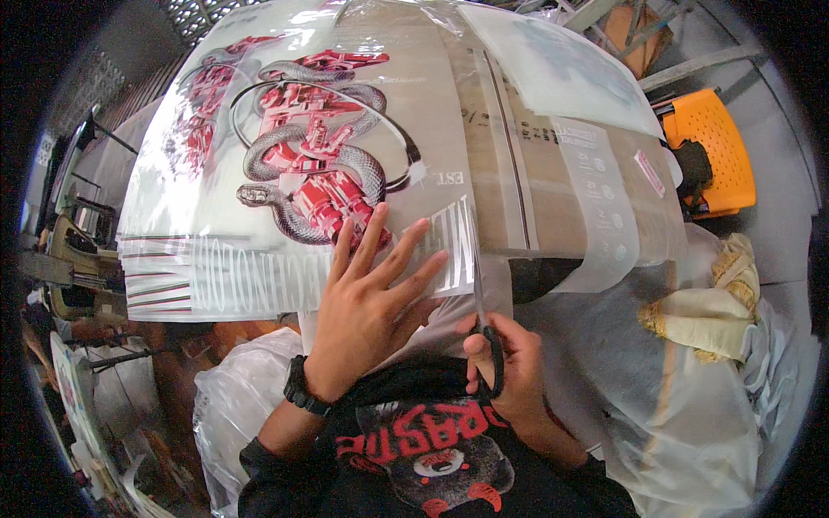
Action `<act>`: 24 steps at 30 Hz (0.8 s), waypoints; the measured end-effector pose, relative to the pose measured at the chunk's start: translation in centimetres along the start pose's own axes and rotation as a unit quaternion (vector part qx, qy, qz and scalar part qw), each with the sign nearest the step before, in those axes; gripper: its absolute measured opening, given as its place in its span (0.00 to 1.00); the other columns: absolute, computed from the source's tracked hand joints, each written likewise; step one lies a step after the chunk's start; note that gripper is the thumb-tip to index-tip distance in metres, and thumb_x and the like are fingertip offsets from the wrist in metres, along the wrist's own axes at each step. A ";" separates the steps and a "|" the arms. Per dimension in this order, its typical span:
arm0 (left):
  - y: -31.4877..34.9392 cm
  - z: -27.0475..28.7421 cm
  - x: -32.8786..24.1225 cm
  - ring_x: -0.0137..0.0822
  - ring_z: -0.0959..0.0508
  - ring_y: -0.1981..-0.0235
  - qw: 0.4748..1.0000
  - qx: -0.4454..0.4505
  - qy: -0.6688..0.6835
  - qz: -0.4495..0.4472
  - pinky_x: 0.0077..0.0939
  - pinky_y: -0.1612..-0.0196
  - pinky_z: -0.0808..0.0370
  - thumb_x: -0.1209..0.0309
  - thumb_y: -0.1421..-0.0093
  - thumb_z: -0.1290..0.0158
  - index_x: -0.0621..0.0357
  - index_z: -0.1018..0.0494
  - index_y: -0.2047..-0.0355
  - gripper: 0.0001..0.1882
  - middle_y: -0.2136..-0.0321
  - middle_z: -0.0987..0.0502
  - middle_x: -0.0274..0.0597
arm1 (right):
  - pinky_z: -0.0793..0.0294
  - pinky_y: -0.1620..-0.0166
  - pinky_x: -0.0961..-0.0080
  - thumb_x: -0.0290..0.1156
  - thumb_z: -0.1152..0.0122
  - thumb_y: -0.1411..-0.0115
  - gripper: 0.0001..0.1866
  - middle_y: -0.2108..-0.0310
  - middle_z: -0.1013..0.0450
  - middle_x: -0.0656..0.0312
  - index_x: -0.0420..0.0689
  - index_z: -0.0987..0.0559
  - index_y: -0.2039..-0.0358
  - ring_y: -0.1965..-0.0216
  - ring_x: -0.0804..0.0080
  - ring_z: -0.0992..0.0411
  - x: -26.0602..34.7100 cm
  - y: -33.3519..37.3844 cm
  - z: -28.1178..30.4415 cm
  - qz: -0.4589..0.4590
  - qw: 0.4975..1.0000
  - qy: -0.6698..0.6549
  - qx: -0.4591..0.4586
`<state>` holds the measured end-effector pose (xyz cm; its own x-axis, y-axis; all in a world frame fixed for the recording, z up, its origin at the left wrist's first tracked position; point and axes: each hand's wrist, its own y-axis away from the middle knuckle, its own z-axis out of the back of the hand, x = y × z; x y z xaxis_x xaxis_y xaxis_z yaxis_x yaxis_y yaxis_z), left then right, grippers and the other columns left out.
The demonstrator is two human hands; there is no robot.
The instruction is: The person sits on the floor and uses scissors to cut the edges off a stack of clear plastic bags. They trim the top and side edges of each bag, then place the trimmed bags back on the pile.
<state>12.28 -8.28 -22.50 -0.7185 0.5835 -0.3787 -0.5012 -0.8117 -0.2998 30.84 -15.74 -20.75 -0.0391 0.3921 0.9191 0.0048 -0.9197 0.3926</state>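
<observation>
A translucent film sheet point(414, 104) printed with a grey snake coiled around red machine parts lies over the work surface in front of me. My left hand point(367, 289) rests flat on its near part, fingers spread over white lettering and the red print. My right hand point(509, 354) grips black-handled scissors point(490, 358) near the sheet's front right corner. Their blades point away from me, along the sheet's right edge; whether they are apart I cannot tell. Several narrow dark-striped strips point(155, 276) show at the sheet's left front.
Brown cardboard point(527, 207) lies under the films, with a curling clear printed strip point(600, 207) on the right. An orange plastic chair point(717, 155) stands at the far right. Crumpled clear plastic point(242, 406) sits at lower left, a cream cloth bundle point(704, 315) at right.
</observation>
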 end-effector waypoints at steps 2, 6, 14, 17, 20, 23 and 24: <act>0.0 -0.2 0.1 0.52 0.47 0.32 1.000 -0.002 -0.002 -0.002 0.54 0.32 0.55 0.61 0.47 0.40 0.40 0.26 0.46 0.25 0.36 0.37 0.35 | 0.33 0.82 0.84 0.44 0.35 0.41 0.17 0.85 0.32 0.70 0.43 0.24 0.64 0.84 0.85 0.33 0.1 0.0 0.1 -0.006 1.000 -0.005 -0.004; 0.1 -0.1 0.1 0.52 0.47 0.32 1.000 0.003 -0.002 0.003 0.54 0.32 0.55 0.60 0.47 0.41 0.40 0.26 0.47 0.25 0.36 0.38 0.35 | 0.36 0.82 0.84 0.50 0.38 0.40 0.23 0.84 0.33 0.69 0.39 0.24 0.64 0.85 0.83 0.34 0.1 -0.8 -0.2 0.015 1.000 -0.004 -0.007; 0.2 -0.5 0.1 0.52 0.46 0.32 1.000 -0.002 0.000 0.009 0.55 0.32 0.55 0.59 0.47 0.41 0.40 0.26 0.48 0.24 0.37 0.37 0.35 | 0.34 0.82 0.83 0.49 0.36 0.41 0.21 0.85 0.32 0.70 0.41 0.24 0.65 0.85 0.84 0.33 -0.2 -1.7 0.4 0.021 0.999 0.026 -0.002; 0.1 -0.3 0.2 0.52 0.45 0.33 1.000 -0.009 0.011 0.010 0.56 0.32 0.54 0.60 0.47 0.41 0.41 0.25 0.49 0.23 0.37 0.35 0.36 | 0.34 0.82 0.83 0.49 0.37 0.41 0.21 0.85 0.32 0.70 0.41 0.24 0.65 0.85 0.84 0.33 0.0 -1.5 0.2 0.013 1.000 0.022 -0.007; 0.1 -0.4 0.1 0.51 0.44 0.33 1.000 -0.023 -0.002 0.000 0.57 0.32 0.54 0.62 0.48 0.40 0.42 0.24 0.50 0.23 0.38 0.34 0.36 | 0.34 0.82 0.83 0.49 0.37 0.41 0.21 0.85 0.32 0.70 0.41 0.24 0.65 0.84 0.84 0.33 0.3 -1.5 0.1 0.014 1.000 0.006 -0.003; 0.2 0.6 -0.5 0.51 0.43 0.34 1.000 -0.006 0.001 -0.005 0.57 0.32 0.54 0.64 0.51 0.39 0.43 0.25 0.50 0.24 0.38 0.34 0.37 | 0.34 0.82 0.83 0.50 0.37 0.41 0.22 0.84 0.32 0.70 0.41 0.24 0.65 0.84 0.84 0.33 0.4 -1.6 -0.2 0.017 1.000 -0.020 -0.007; 0.3 0.9 -0.6 0.50 0.43 0.34 1.000 0.000 0.004 -0.008 0.56 0.33 0.52 0.65 0.49 0.40 0.45 0.25 0.50 0.24 0.38 0.35 0.37 | 0.34 0.82 0.83 0.50 0.37 0.41 0.22 0.84 0.32 0.70 0.41 0.25 0.65 0.84 0.84 0.32 0.4 -1.7 -0.3 0.014 0.999 -0.029 -0.007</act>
<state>12.14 -8.88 -21.53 -0.7067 0.5966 -0.3804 -0.5124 -0.8023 -0.3062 30.54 -14.00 -21.05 0.0192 0.3670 0.9300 -0.0090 -0.9301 0.3673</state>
